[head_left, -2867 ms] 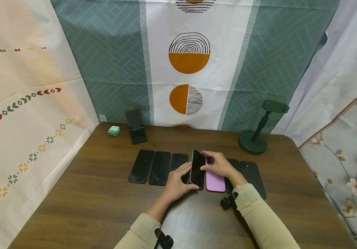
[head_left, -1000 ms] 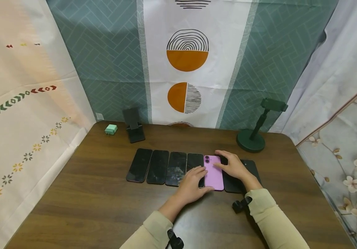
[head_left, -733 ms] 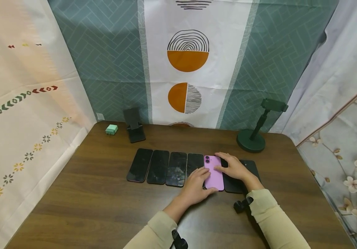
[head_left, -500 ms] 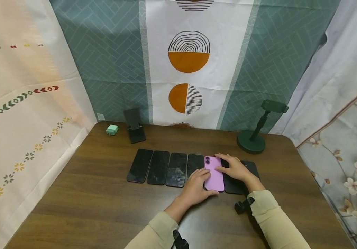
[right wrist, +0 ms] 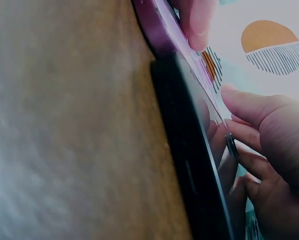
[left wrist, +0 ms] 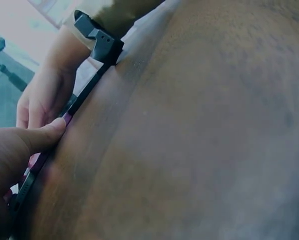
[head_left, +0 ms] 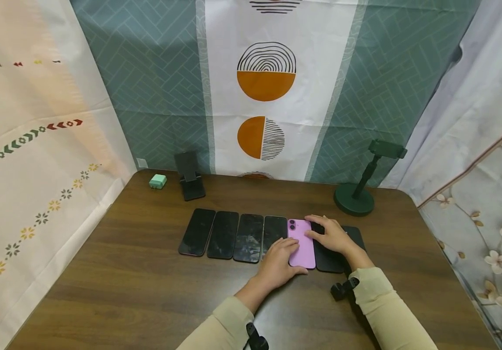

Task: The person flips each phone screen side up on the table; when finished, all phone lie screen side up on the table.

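Note:
A pink phone [head_left: 302, 253] lies back up on the table [head_left: 146, 291], among a row of black phones. My left hand [head_left: 277, 262] rests over its left side; in the left wrist view, the thumb touches the phone's near edge. At the upper right is my right hand [head_left: 331, 238], its fingers reaching around the far end. The right wrist view shows that thumb held above the phones' surface. Just right of the pink phone, a black phone [head_left: 329, 261] is partly covered by the right hand. On the left, a black phone [head_left: 275, 228] is partly behind the left fingers.
More black phones, one of them [head_left: 222, 236] among the left group, lie side by side. Another dark phone [head_left: 355, 237] ends the row. At the back stand a black phone stand [head_left: 191, 180], a green charger block [head_left: 157, 182] and a dark green stand [head_left: 356, 197].
A black phone that both hands held tilted up earlier now lies flat in the row. Both hands have shifted right to the pink phone, and barely moved in the last half second.

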{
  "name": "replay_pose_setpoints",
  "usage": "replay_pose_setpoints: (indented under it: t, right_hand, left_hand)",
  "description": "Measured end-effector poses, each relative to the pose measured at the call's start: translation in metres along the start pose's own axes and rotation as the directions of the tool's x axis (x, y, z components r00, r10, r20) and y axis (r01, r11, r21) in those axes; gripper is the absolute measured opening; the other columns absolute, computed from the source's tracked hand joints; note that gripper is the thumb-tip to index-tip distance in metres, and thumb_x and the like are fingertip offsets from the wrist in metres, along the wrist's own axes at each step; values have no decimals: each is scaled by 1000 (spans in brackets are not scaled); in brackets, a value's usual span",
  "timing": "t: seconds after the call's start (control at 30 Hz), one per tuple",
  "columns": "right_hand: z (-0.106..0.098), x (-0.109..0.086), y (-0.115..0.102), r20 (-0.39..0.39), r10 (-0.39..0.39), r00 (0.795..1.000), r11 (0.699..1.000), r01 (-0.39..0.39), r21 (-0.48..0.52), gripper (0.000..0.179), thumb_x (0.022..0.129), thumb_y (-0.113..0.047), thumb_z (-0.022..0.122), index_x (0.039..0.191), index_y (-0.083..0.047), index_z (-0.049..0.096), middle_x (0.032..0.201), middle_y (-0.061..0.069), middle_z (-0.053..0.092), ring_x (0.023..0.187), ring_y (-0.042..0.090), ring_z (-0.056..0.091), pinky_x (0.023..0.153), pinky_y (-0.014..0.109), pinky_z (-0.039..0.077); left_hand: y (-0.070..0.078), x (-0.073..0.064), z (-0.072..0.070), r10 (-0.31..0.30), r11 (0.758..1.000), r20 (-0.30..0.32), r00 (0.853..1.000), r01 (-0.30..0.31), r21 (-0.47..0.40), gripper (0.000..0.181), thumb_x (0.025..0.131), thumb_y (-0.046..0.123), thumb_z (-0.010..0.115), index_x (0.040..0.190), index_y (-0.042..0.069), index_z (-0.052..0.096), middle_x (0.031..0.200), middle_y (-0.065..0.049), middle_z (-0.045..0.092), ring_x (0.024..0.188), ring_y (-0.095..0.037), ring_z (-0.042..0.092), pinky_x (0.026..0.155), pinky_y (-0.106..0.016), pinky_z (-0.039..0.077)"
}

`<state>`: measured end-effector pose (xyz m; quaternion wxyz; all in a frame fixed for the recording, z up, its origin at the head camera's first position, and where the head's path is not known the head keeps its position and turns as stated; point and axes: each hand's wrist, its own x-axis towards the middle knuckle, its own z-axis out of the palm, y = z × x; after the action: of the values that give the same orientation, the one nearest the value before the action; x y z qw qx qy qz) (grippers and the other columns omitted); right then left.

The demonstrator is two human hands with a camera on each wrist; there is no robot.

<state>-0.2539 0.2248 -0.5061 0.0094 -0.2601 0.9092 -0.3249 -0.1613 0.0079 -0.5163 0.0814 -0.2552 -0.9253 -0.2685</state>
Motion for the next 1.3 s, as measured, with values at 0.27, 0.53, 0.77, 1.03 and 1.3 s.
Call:
replay_pose_setpoints:
  t: [0.27, 0.53, 0.77, 1.03, 1.3]
  right_hand:
    - [-5, 1, -3, -20, 11, 1000, 998, -10, 57, 42, 96, -8, 68, 136, 3, 61, 134, 22, 63, 128, 44, 55, 109, 68, 33]
    - [-11, 0, 11, 17, -57, 998, 973, 52, 225, 46, 93, 7, 66, 139, 3, 58, 139, 20, 60, 133, 39, 52, 111, 59, 37]
    - [-16, -1, 17, 40, -95, 995, 926, 74, 370, 58, 87, 7, 73, 142, 1, 55, 140, 21, 59, 131, 38, 53, 110, 44, 43]
    - [-12, -1, 18, 8, -91, 996, 906, 80, 415, 63, 83, 7, 78, 141, 5, 54, 139, 25, 58, 128, 42, 54, 100, 26, 50]
    - [-11, 0, 16, 23, -84, 996, 927, 70, 369, 78, 82, 3, 81, 149, 8, 41, 148, 25, 50, 131, 41, 53, 108, 51, 42]
  left_hand:
    - [-1, 2, 2, 42, 999, -20, 999, -41, 34, 64, 84, 48, 81, 130, 6, 69, 136, -5, 64, 133, -19, 54, 119, -39, 32]
    - [-3, 0, 2, 76, 997, -42, 996, -75, 24, 60, 86, 44, 80, 130, 5, 68, 136, -8, 64, 132, -19, 55, 118, -40, 34]
    - [-6, -1, -1, 89, 996, -5, 996, -89, -19, 59, 92, 41, 75, 136, 4, 64, 146, -10, 56, 137, -22, 51, 119, -42, 31]
    - [-8, -1, -3, 93, 994, 33, 995, -91, -59, 67, 88, 41, 79, 140, 3, 60, 149, -10, 53, 139, -23, 48, 120, -37, 30]
    - [-8, -2, -6, 96, 987, 23, 995, -92, -132, 67, 90, 36, 79, 143, 2, 57, 148, -12, 54, 138, -25, 50, 113, -38, 40]
